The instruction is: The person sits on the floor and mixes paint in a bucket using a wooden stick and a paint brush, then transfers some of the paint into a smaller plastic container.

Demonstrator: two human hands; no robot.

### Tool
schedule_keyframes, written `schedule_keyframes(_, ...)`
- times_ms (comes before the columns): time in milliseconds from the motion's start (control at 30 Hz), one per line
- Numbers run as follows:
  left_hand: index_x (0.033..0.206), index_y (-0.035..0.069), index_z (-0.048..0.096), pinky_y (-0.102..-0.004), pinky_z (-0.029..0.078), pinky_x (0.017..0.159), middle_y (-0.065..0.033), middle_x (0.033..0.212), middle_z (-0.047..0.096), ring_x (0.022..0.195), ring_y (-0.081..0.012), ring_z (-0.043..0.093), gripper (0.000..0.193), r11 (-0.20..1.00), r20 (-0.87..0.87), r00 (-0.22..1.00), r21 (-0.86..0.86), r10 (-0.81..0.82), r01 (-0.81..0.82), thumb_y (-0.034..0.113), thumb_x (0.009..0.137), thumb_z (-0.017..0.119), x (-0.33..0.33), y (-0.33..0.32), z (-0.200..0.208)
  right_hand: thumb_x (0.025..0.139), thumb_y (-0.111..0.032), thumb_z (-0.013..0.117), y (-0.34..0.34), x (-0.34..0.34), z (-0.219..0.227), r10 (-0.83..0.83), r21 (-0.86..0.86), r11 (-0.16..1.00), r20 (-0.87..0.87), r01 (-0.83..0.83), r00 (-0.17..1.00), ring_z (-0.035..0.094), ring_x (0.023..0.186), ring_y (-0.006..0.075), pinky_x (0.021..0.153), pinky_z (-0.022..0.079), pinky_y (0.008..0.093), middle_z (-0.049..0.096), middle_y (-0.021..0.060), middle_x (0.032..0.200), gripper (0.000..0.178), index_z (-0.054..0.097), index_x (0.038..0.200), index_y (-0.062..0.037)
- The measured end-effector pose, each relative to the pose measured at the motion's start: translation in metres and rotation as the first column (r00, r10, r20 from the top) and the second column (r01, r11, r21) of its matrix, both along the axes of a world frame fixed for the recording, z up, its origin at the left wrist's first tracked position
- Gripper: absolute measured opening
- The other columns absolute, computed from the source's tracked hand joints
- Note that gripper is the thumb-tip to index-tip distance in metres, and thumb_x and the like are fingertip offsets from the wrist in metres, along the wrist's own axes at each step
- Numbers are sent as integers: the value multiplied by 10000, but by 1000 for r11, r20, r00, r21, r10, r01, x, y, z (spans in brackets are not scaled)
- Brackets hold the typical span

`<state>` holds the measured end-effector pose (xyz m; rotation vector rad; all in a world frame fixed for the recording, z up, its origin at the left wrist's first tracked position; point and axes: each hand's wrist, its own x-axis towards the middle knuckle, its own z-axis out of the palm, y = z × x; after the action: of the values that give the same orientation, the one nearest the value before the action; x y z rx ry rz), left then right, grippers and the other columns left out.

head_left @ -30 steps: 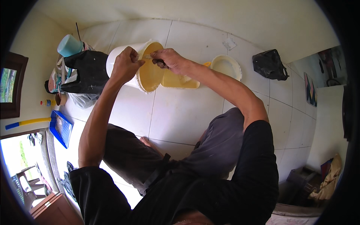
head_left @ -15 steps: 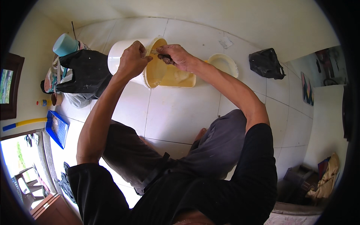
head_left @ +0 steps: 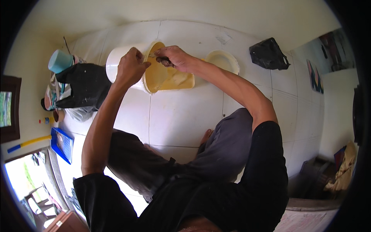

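A large white bucket (head_left: 116,62) is tipped with its mouth facing right, and its inside looks yellowish and smeared. My left hand (head_left: 130,69) is closed over the bucket's rim at the upper side. My right hand (head_left: 177,58) is at the mouth, its fingers closed round a small dark object (head_left: 165,61) whose kind I cannot make out. Its fingertips come close to the rim, near the left hand. Just right of the bucket's mouth, partly hidden by it, a yellow tray (head_left: 181,82) rests on the floor.
A round whitish lid or basin (head_left: 224,60) lies beyond my right forearm, with a black plastic bag (head_left: 268,55) farther right. At left are another black bag (head_left: 87,87), a light-blue pail (head_left: 60,61) and a blue dustpan (head_left: 62,145) with a yellow handle. White tiles (head_left: 185,116) cover the floor.
The whole view has shifted slightly. Both hands stay at the bucket's rim, the right one having moved only a little along it; the bucket keeps its tilt.
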<state>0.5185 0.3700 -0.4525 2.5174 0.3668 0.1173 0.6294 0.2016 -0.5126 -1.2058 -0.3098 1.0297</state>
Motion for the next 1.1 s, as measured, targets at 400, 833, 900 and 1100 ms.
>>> schedule_keyframes(400,978,-16,618,-381,523,711,-133,823,676,748,-265,655,364,1000,-14,1000,14,-15,15,183,770,842,-3,-2,-1,962,-220,686,0,7,-7,-10,20,1000,-31,11,999,407,586,91,549,325,274,548,-5,704,203,678,865,-41)
schedule_keyframes(833,987,-9,601,-409,527,729,-148,836,682,784,-311,671,364,1000,-8,1000,-4,14,-14,161,769,837,-5,0,-4,952,-208,685,0,6,3,19,3,1000,-33,-19,999,423,583,85,534,312,261,555,-2,718,192,680,884,-29)
schedule_keyframes(900,991,-11,601,-430,524,762,-168,866,687,843,-346,677,381,1000,-4,1000,-13,4,-4,175,762,842,-2,-2,-2,958,-204,676,1,11,4,36,1,999,0,-36,999,425,582,81,530,315,261,554,-4,721,188,680,896,-27)
schedule_keyframes(1100,956,-1,589,-417,508,734,-173,851,665,801,-345,645,388,999,10,999,23,33,-33,201,759,856,-7,-2,-3,987,-198,627,4,3,5,40,-31,999,49,-38,998,420,581,60,521,321,244,576,-1,753,187,681,971,-20)
